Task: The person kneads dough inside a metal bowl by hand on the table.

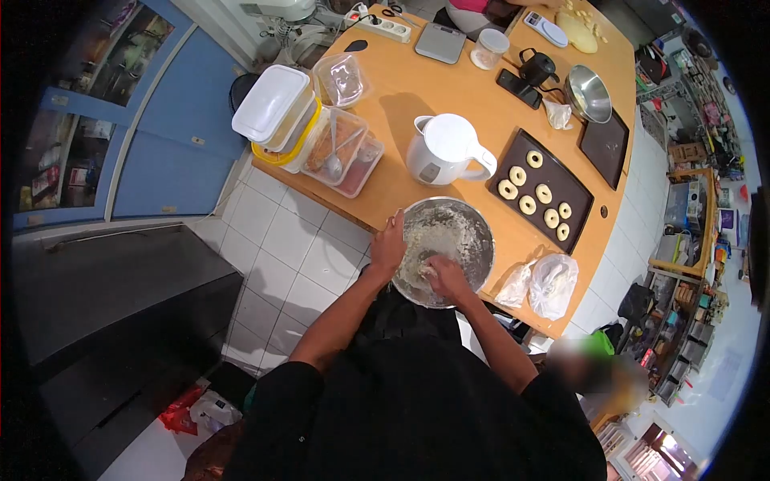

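A steel mixing bowl (484,238) stands at the table's near edge, close to my body. Its inner wall is smeared with a pale, floury dough mix (445,239). My left hand (388,245) grips the bowl's left rim. Down inside the bowl, my right hand (446,278) has its fingers curled into the dough, and the fingertips are partly hidden by it. Just beyond the bowl stands a white electric kettle (451,144), its handle pointing right.
A dark baking tray (577,187) with several dough rings lies right of the kettle. Plastic bags (553,286) sit beside the bowl. Stacked food containers (273,100) occupy the left. A steel bowl (589,92), a scale (439,43) and another person (479,16) are farther back.
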A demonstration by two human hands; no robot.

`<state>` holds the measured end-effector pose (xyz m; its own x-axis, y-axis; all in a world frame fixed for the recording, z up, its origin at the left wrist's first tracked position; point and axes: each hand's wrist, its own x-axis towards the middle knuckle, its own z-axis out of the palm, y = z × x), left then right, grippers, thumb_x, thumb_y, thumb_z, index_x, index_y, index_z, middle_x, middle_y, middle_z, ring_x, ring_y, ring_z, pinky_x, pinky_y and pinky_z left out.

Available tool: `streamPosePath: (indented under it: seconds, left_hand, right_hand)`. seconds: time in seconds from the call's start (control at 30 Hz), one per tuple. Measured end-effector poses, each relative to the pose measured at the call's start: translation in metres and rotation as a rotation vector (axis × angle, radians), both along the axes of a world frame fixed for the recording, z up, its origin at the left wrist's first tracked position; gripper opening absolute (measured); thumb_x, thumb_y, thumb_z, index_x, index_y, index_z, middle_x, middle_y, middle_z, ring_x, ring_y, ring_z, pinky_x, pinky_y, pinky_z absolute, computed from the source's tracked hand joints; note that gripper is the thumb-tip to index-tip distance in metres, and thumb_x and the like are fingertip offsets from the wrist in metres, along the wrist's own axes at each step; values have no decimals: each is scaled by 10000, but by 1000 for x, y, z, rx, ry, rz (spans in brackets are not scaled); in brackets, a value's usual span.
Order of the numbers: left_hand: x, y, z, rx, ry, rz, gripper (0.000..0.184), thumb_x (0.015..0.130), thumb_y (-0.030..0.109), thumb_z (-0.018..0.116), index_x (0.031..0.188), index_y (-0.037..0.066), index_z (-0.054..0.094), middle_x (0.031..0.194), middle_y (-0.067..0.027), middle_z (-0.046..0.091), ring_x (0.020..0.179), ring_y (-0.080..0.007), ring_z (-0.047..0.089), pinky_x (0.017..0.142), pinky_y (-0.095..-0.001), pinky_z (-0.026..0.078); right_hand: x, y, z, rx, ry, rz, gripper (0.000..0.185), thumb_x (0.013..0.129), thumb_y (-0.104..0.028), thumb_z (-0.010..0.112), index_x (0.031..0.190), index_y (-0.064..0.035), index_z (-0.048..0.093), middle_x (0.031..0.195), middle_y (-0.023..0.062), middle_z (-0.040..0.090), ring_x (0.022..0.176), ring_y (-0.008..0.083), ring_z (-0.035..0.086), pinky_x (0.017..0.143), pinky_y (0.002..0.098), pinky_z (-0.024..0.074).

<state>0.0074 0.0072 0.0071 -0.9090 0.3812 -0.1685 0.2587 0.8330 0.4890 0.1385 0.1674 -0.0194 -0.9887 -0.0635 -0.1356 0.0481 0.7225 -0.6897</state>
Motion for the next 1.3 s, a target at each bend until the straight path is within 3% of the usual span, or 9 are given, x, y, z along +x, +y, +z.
streamPosePath:
  seconds: [0.1,0.2,0.3,0.5,0.6,0.8,0.93,1.03,1.3]
  left_hand:
    - [2,1,-4,8,7,-37,578,799,35,557,1362,72,427,1164,-193,604,854,-412,659,745,-508,539]
    - [5,-2,-5,-9,-3,-58,589,806,41,554,1377,76,412,1170,-196,602,806,-411,664,726,-513,541]
    - [6,-4,-17,18,28,-79,626,796,45,576,1395,81,395,1180,-207,597,771,-416,665,706,-513,545]
    - [7,-11,-9,12,-9,-109,686,772,50,619,1414,80,379,1176,-221,593,763,-436,659,688,-507,550]
    - [4,-10,-12,55,-5,-124,695,765,59,626,1415,77,380,1171,-220,596,769,-442,657,689,-505,550]
    - [6,-11,-8,51,-47,-80,707,751,62,631,1413,67,384,1177,-223,597,772,-434,658,687,-500,552]
    - [5,-10,-8,5,-31,-69,689,755,49,611,1409,66,394,1175,-229,597,764,-421,662,683,-495,552]
    - [2,-10,-13,13,-44,-52,654,776,44,580,1405,70,401,1179,-233,596,758,-417,664,682,-494,551]
    - [-3,-3,-8,18,-1,-60,637,801,38,547,1414,69,375,1180,-231,592,817,-415,657,720,-492,544]
  right_hand:
    - [-8,-7,-9,5,-154,-34,235,855,-242,616,1004,-60,612,910,208,664,877,416,634,800,516,484]
    - [-16,-15,-36,190,-255,-32,241,886,-282,577,990,-67,608,890,203,671,834,415,646,766,513,497]
    - [-20,-24,-48,277,-200,-148,202,899,-265,561,948,-72,595,885,188,673,795,399,654,756,480,511]
    - [-32,-18,-71,463,186,-59,128,862,-211,585,884,-87,561,861,110,630,831,273,643,796,444,448]
    - [-38,-10,-78,452,246,-68,112,842,-183,599,892,-91,561,881,83,603,862,238,623,809,447,414]
    - [-56,6,-83,539,382,-265,75,898,-177,570,918,-106,556,887,73,597,837,273,611,768,467,395]
    - [-60,11,-84,444,269,-370,90,915,-198,562,923,-108,555,879,80,600,860,282,598,751,456,379]
    - [-59,12,-78,368,133,-430,136,825,-120,623,950,-90,579,943,99,612,922,299,603,844,468,399]
    - [-53,6,-29,171,169,-671,107,858,-116,614,918,-45,560,921,140,577,899,353,574,814,460,396]
